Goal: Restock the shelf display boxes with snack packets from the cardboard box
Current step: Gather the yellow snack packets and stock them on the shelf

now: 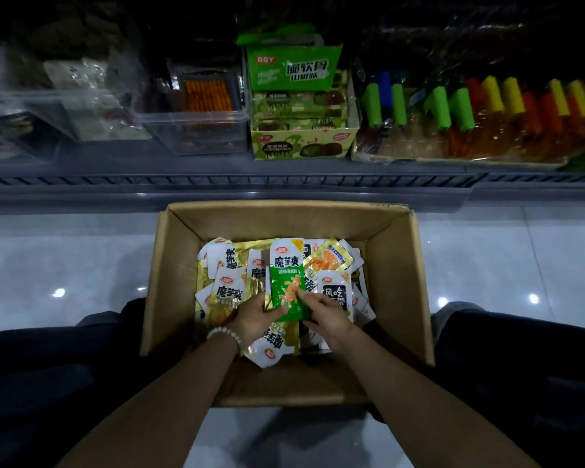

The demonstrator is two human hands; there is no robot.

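A: The hands—what are they doing?
B: The left hand (254, 319), bead bracelet (224, 333) at the wrist, grips the green snack packet (288, 292) by its lower left edge; the right hand (328, 315) pinches its lower right.
A: Where's the packet?
B: Inside the open cardboard box (402, 265), held upright above a heap of white and gold packets (228, 285). Shelf beyond—clear bin (196, 130), then green display box (301, 143), then coloured-capped tubes (487, 103).

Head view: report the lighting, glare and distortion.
Head view: the cardboard box and green packet are well lit; the shelf fades to near black at top; glare spots dot the glossy floor; wide-angle bending slightly bows the shelf's front edge.
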